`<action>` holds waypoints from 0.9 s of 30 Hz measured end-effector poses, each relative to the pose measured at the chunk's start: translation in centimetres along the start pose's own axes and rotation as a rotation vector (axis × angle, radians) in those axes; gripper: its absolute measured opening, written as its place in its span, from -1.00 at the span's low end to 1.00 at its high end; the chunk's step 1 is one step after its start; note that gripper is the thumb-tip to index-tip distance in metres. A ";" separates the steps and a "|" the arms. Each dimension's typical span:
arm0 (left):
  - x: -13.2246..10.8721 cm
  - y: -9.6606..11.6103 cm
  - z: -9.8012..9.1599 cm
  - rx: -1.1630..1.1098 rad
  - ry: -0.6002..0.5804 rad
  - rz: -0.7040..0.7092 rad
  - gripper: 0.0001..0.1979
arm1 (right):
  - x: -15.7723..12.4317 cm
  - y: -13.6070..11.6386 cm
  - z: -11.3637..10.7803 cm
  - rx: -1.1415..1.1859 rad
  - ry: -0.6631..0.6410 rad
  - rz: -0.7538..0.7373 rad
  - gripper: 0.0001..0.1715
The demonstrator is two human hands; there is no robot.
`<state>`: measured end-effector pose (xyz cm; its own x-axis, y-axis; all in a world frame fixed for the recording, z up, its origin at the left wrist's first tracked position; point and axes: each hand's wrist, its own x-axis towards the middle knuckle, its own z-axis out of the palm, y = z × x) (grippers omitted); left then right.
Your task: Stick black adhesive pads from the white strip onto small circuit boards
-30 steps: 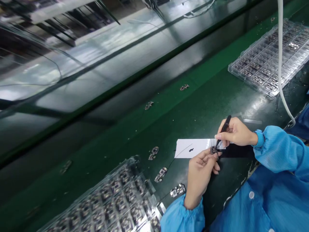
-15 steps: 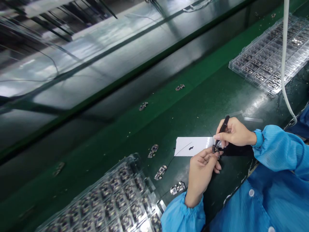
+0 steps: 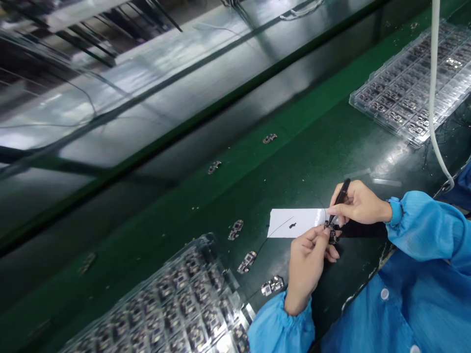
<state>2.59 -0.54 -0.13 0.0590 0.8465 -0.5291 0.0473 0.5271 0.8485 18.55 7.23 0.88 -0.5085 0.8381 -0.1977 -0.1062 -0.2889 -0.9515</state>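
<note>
While the left hand (image 3: pixel 307 257) is pinching a circuit board (image 3: pixel 332 237) near the white strip (image 3: pixel 305 218), the right hand (image 3: pixel 358 202) is gripping a black tool (image 3: pixel 342 193).

1. We see the left hand (image 3: pixel 307 255) right of the frame's lower centre, thumb and fingers pinching a small circuit board (image 3: pixel 333 237)
2. Farther right, we see the right hand (image 3: pixel 358 203) holding a slim black tool (image 3: pixel 343 192), its tip down at that board
3. Just left of the fingertips, we find a white strip (image 3: pixel 281 223) bearing a small black piece (image 3: pixel 292 225)
4. At lower centre, we count three loose boards (image 3: pixel 247 262) lying apart on the green bench (image 3: pixel 257 191)
5. At lower left, we see a clear tray (image 3: pixel 206 239) of boards, with another tray (image 3: pixel 356 101) at upper right
6. Near the right edge, we see a white cable (image 3: pixel 434 73) hanging
</note>
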 end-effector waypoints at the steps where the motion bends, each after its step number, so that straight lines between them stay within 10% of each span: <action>1: 0.0 0.0 0.0 0.013 0.004 0.008 -0.69 | 0.0 0.0 0.0 -0.009 -0.002 -0.004 -0.62; 27: -0.2 0.3 0.0 -0.025 0.009 -0.002 -0.74 | 0.1 -0.1 -0.1 0.023 0.000 -0.021 -0.61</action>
<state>2.63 -0.55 0.27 0.0503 0.8461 -0.5307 0.0229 0.5302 0.8475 18.59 7.36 0.99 -0.5063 0.8438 -0.1781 -0.1359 -0.2820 -0.9498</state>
